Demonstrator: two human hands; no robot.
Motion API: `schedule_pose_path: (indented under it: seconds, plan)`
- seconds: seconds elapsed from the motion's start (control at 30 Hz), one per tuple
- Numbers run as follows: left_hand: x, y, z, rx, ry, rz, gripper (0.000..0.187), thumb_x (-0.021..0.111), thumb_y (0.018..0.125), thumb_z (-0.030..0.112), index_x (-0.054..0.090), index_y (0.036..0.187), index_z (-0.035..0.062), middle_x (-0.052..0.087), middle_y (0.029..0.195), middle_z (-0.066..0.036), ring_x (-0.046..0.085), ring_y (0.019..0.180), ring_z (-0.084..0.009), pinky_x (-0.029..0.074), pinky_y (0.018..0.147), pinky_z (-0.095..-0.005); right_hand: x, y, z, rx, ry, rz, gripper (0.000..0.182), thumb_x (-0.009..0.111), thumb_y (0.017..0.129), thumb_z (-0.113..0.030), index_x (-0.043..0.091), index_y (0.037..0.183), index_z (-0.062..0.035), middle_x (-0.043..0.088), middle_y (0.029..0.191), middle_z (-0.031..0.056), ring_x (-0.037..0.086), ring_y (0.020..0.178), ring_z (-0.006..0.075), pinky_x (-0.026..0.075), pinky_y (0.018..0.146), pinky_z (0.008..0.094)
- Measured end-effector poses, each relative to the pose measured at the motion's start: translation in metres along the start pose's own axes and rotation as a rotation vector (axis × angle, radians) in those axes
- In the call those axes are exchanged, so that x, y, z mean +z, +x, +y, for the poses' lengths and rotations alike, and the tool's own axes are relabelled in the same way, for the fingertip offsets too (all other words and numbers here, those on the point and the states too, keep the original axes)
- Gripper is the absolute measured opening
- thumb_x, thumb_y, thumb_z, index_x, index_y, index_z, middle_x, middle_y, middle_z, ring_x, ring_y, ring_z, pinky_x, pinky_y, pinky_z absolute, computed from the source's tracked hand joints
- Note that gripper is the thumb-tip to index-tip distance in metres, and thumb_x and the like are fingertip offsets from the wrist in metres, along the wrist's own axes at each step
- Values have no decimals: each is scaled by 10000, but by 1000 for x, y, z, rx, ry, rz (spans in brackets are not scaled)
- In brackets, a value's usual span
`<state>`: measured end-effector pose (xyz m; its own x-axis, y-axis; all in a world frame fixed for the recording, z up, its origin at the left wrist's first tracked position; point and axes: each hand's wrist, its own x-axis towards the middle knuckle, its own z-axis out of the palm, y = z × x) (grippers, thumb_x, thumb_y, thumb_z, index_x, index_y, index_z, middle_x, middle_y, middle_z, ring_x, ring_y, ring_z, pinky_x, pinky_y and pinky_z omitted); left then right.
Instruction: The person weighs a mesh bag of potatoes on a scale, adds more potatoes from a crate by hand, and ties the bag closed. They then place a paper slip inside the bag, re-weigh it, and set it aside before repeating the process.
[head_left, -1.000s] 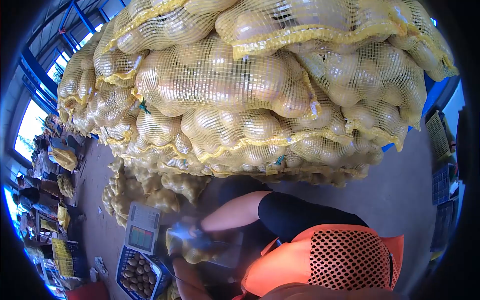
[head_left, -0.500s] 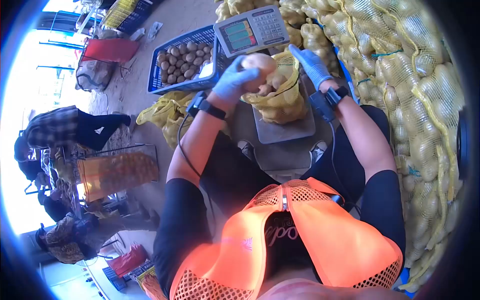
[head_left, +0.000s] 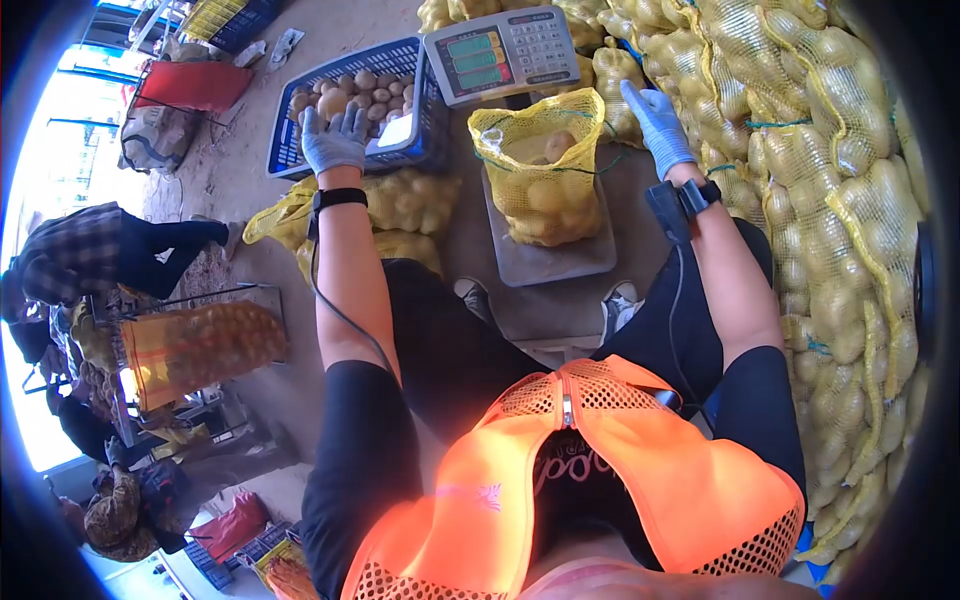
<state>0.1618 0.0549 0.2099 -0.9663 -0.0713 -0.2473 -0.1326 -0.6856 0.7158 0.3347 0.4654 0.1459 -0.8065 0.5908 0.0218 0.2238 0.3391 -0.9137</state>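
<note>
My left hand point(head_left: 335, 142), in a light blue glove, is over the near edge of a blue plastic crate point(head_left: 432, 130) of potatoes, its fingers spread. Just beyond the fingertips is a larger, paler potato point(head_left: 333, 103); the hand grips nothing. My right hand point(head_left: 662, 132), also gloved, is raised to the right of a yellow mesh bag point(head_left: 545, 205), apart from it, fingers stretched out and holding nothing. The bag stands upright with its mouth open on the platform of a scale point(head_left: 555, 268), with potatoes inside. The scale's display point(head_left: 503, 55) rises behind it.
Filled mesh bags point(head_left: 820, 200) are stacked along the right. More yellow bags point(head_left: 410, 205) lie left of the scale. At far left, a person in a checked shirt point(head_left: 70, 250) bends near an orange mesh bag point(head_left: 205, 345). Another person point(head_left: 120, 515) is lower left.
My left hand has moved left from above the mesh bag to the crate and no longer holds the potato. The right hand has shifted slightly right. The bag's mouth is now unobstructed.
</note>
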Motion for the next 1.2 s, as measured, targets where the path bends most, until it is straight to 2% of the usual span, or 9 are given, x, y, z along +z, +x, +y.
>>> schedule_pose_path:
  seconds: [0.2, 0.33, 0.4, 0.5, 0.67, 0.8, 0.87, 1.0, 1.2]
  plan:
    - [51, -53, -48, -9, 649, -238, 390, 647, 807, 355, 561, 1041, 56, 604, 863, -82, 595, 711, -174, 474, 580, -236, -3, -30, -49, 157, 78, -112, 754, 655, 715, -602, 532, 1083, 44, 538, 960, 90, 511, 865, 166, 431, 784, 287]
    - [36, -67, -134, 425, 1345, -437, 836, 758, 668, 405, 359, 1240, -57, 615, 1038, -235, 612, 974, -321, 470, 846, -348, 16, -33, -46, 369, 289, -357, 547, 651, 761, -538, 606, 934, -21, 524, 739, 17, 471, 705, 111, 412, 675, 257]
    - [15, -43, -179, 158, 1269, -493, 433, 678, 743, 202, 537, 1089, -15, 642, 962, -190, 633, 876, -312, 490, 785, -330, 25, -41, -51, 505, 376, -399, 393, 654, 802, -427, 625, 873, -42, 536, 694, 7, 478, 682, 105, 406, 672, 252]
    - [43, -85, -136, 271, 1173, -579, 234, 619, 753, 31, 589, 977, -25, 644, 853, -80, 607, 799, -145, 487, 715, -253, 23, -35, -24, 226, 697, -221, 171, 624, 833, -204, 630, 874, -38, 586, 788, 19, 517, 738, 94, 401, 702, 242]
    - [31, -109, -95, -7, 938, -713, 248, 645, 806, 133, 582, 1006, -1, 630, 879, -54, 597, 733, -117, 489, 658, -239, 6, -66, -43, 424, 926, -261, 170, 618, 847, -144, 594, 1000, -73, 618, 926, 26, 615, 839, 133, 522, 718, 275]
    - [-8, -45, -66, -488, 754, -383, 401, 625, 833, 329, 578, 1074, 12, 635, 900, -59, 604, 750, -122, 500, 610, -289, 14, -62, -35, 489, 847, -259, 177, 606, 862, -154, 598, 1012, -62, 616, 929, 19, 600, 842, 119, 494, 728, 256]
    - [-34, 10, -67, -266, 725, -90, 467, 615, 829, 344, 558, 1128, -10, 641, 925, -82, 616, 779, -155, 496, 659, -284, 21, -70, -45, 405, 728, -272, 194, 603, 870, -174, 593, 1020, -52, 615, 937, 20, 584, 839, 97, 476, 747, 241]
    - [-91, 126, -80, 148, 2009, -25, 560, 614, 736, 445, 580, 1137, 55, 609, 1105, -172, 596, 991, -293, 456, 878, -356, 28, -73, -53, 413, 626, -228, 230, 587, 884, -166, 569, 1067, -26, 612, 953, 26, 575, 852, 97, 466, 773, 235]
    - [-60, 164, -114, -226, 2408, -372, 691, 457, 777, 603, 453, 1290, 139, 447, 1320, -163, 419, 1240, -286, 355, 1001, -375, 26, -69, -57, 390, 491, -220, 235, 550, 895, -125, 541, 1111, -34, 579, 1018, 42, 554, 928, 106, 461, 809, 242]
